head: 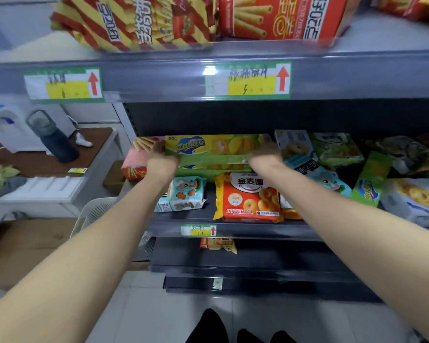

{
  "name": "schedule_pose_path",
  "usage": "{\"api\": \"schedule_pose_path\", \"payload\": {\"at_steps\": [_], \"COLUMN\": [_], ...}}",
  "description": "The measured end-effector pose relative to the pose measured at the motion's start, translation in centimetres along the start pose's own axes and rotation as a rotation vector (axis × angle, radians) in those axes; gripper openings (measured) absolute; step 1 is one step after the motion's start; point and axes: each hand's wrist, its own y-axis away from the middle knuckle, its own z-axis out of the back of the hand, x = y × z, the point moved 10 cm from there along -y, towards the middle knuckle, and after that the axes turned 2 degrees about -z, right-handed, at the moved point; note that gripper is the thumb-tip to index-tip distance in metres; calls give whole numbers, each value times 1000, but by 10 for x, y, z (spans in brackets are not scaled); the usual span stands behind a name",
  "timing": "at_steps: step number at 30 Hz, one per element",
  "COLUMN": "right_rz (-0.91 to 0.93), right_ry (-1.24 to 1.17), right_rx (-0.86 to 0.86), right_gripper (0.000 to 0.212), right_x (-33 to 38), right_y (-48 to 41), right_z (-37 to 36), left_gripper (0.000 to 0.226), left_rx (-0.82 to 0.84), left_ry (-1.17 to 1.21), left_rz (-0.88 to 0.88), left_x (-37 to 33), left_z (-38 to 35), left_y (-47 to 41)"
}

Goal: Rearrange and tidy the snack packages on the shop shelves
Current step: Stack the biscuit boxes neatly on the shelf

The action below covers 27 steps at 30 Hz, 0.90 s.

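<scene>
While both my bare arms stretch toward the middle shelf (pixel 258 230), my left hand (pixel 160 160) grips the left end of a long green biscuit box (pixel 213 147) and my right hand (pixel 265 154) grips its right end. Both hands are blurred, so I cannot make out single fingers. I hold the box level near the back of the shelf, directly above a second green box (pixel 208 170) of the same kind. Just left of my left hand sits a pink box (pixel 134 164) printed with biscuit sticks. In front of the green boxes, nearer the shelf edge, lie a small packet with cartoon animals (pixel 187 194) and an orange bag of ring biscuits (pixel 248 198), side by side and a little apart. To the right of my right hand the shelf is crowded: pale blue packets (pixel 296 147), a green packet (pixel 336 148), a narrow green box (pixel 370 181) leaning at a tilt, and a white and blue biscuit box (pixel 411 200) at the far right. On the shelf above rest a red and yellow striped bag (pixel 134 21) and a red box (pixel 282 16), with two price labels (pixel 248 80) on its front rail. Beside the shelving on the left, a dark bottle (pixel 52 138) stands on a brown-topped side table (pixel 94 139).
</scene>
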Motion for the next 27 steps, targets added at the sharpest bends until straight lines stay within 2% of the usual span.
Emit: {"api": "schedule_pose_path", "payload": {"at_steps": [3,11,15,17,19,21,27], "right_rz": [-19,22,11,15,35,46,64], "right_ry": [-22,-305,-391,-412,-444,-473,-380], "right_rx": [7,29,34,32,32,42,46], "right_gripper": [58,50,28,27,28,36,66], "right_x": [-1,-3,0,0,1,3,3], "right_y": [-16,-50,-62,-66,-70,-69,-62], "right_z": [-12,-36,-43,-47,-50,-52,-57], "left_gripper": [32,23,37,37,56,62,54], "left_rx": [-1,112,152,166,154,135,127], "left_ry": [-51,14,116,112,91,85,48], "left_rz": [-9,-62,-7,12,28,19,2], "left_x": [10,29,34,40,44,43,40], "left_z": [-6,-31,-38,-42,-44,-44,-41], "left_y": [-24,-60,-69,-74,-76,-76,-73]}}
